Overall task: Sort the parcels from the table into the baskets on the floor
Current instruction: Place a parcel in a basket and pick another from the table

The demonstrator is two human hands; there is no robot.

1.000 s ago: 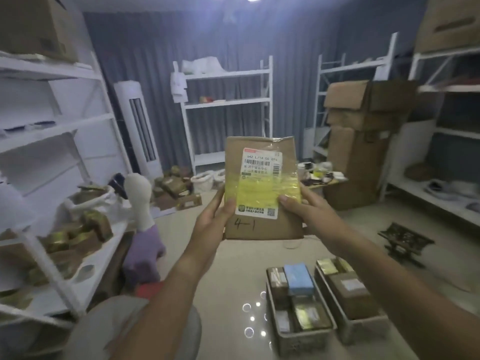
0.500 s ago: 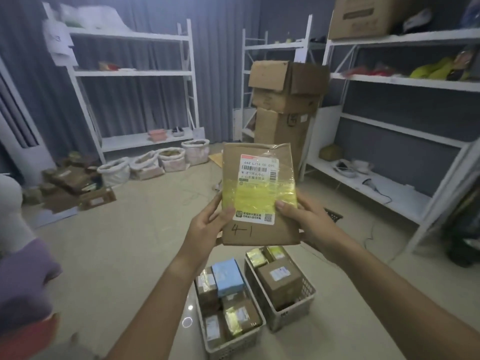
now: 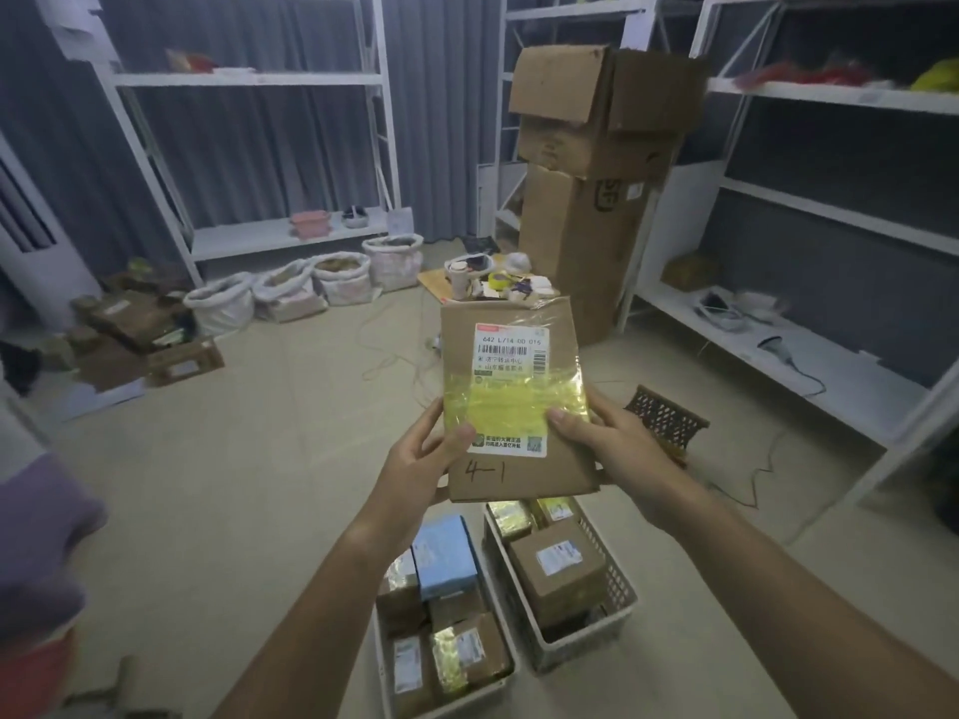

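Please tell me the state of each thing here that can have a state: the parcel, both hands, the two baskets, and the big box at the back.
Parcel: sealed with tape, held upright above the baskets, label facing the camera.
Left hand: gripping the parcel's left edge.
Right hand: gripping the parcel's right edge.
Left basket: on the floor, nearly full of parcels.
Right basket: on the floor, partly filled.
Big box: flaps open.

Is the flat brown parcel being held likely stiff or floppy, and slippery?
The parcel probably stays stiff: it sits flat with only the left hand and right hand at its edges. Likely light. Its glossy yellow tape may feel slick.
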